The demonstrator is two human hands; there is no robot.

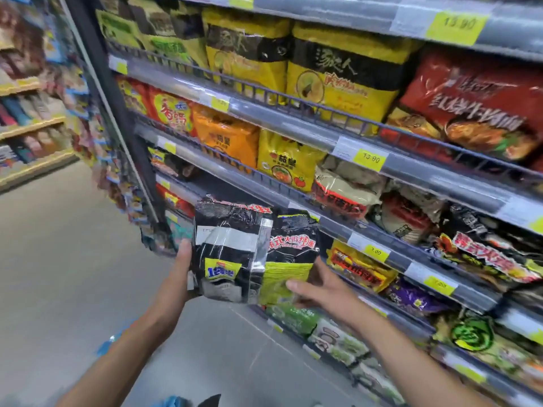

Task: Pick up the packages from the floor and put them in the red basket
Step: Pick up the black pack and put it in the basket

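Our left hand (180,268) and right hand (318,289) each grasp a black package (227,248) and a second package (289,259) beside the shelf (367,227); the red basket is unseen, so depositing remains.

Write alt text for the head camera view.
A person's left hand and right hand hold two crinkled black foil noodle packages side by side: one showing its back, one with red lettering and a green panel. Behind them stand grey metal store shelves stocked with yellow, orange and red packets; no red basket is visible.
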